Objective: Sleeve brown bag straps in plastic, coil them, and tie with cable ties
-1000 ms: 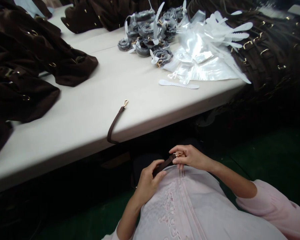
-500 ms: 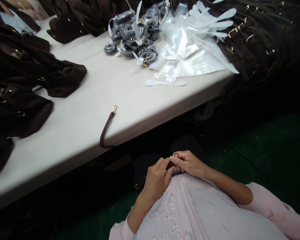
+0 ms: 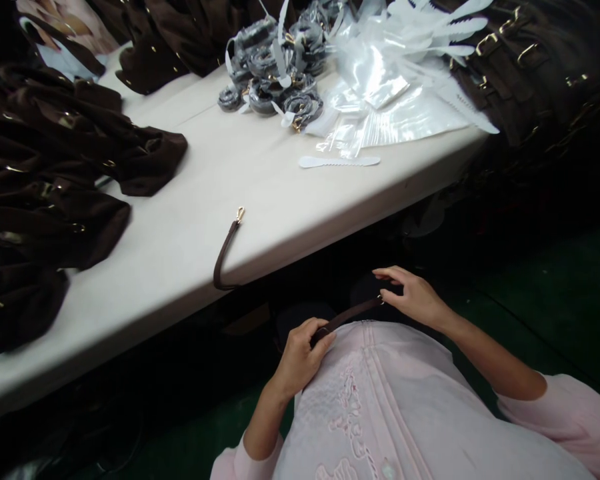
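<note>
A thin dark brown strap (image 3: 349,314) is stretched between my two hands, just below the table's front edge and over my pink top. My left hand (image 3: 300,357) is closed round one part of it. My right hand (image 3: 413,297) pinches the strap's end, where a small metal fitting shows. The strap's other end (image 3: 226,248) lies up on the white table (image 3: 180,220) with a gold clasp at its tip and drops over the edge.
Dark brown fabric bags (image 3: 50,193) with gold hardware are heaped on the table's left and more at the far right (image 3: 535,67). Wrapped coiled straps (image 3: 275,73), clear plastic bags (image 3: 385,100) and white plastic strips (image 3: 339,161) lie at the back.
My hands were close together on the strap's end. Now my right hand has moved right and up, pulling a length of strap taut away from my left hand.
</note>
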### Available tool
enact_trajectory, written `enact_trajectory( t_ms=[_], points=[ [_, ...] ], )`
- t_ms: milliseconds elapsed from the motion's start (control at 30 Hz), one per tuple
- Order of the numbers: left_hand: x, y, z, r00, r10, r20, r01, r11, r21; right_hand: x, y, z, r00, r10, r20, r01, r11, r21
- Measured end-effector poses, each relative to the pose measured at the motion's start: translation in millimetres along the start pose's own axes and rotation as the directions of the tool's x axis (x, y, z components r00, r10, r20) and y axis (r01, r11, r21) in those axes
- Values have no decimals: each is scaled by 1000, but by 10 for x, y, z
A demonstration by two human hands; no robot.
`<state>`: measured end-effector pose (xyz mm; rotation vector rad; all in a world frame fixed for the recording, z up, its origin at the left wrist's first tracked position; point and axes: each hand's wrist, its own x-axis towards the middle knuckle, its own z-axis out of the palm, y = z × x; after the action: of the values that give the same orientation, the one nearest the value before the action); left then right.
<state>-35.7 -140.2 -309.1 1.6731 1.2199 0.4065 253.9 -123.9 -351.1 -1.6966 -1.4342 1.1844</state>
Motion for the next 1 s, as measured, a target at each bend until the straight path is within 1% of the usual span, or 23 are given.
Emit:
enact_trajectory(
  t_ms=[33,67,100,133,167,200,233,267,300,367,400,433,467,567,600,700,767,800,900,1000],
  points=[
    [13,21,20,1000,-4,28,4,1000,-15,-28,-66,37,994,-98,53,100,995,-27],
    [26,45,42,999,-5,51,7,1000,-28,-59,-149,85,973,-179,146,181,983,-3],
    [37,71,62,998,-5,67,8,999,-46,-90,-241,139,936,-236,260,228,972,61],
    [46,97,79,997,-5,71,10,998,-70,-119,-329,198,885,-276,375,239,960,143],
    [51,121,91,998,-9,69,16,995,-102,-143,-404,258,831,-304,465,224,949,220],
    [53,141,96,998,-23,58,32,989,-148,-163,-462,316,791,-318,522,192,940,282],
    [50,155,94,998,-46,50,55,975,-214,-178,-500,370,772,-318,550,153,933,326],
    [43,162,85,996,-73,52,85,949,-303,-190,-518,416,772,-306,557,111,928,357],
    [32,161,70,993,-98,66,117,906,-407,-199,-520,454,783,-288,552,72,922,379],
    [0,140,30,985,-116,125,168,782,-600,-211,-502,497,805,-264,531,32,914,405],
    [-18,121,10,982,-108,158,186,724,-664,-216,-492,504,809,-266,524,31,910,413],
    [-37,99,-5,978,-92,187,199,687,-699,-221,-486,503,811,-276,516,39,906,422],
    [-53,78,-13,974,-76,214,209,671,-712,-226,-485,498,810,-289,510,51,902,430],
    [-79,33,8,962,-64,267,236,686,-688,-249,-509,475,790,-339,510,98,892,441],
    [-78,29,26,960,-75,269,244,697,-675,-260,-518,471,781,-365,506,143,894,425],
    [-58,45,81,960,-119,252,258,722,-642,-292,-526,475,769,-454,450,349,888,300],
    [-41,62,87,963,-145,228,260,725,-638,-306,-511,479,780,-499,377,452,867,212],
    [-35,67,78,963,-160,215,263,725,-636,-310,-499,477,789,-514,337,476,858,193],
    [-26,62,20,960,-208,185,278,742,-610,-307,-465,442,818,-510,266,467,859,212],
    [-12,46,-37,953,-235,189,301,783,-544,-297,-449,399,822,-498,277,427,860,280]
  ],
)
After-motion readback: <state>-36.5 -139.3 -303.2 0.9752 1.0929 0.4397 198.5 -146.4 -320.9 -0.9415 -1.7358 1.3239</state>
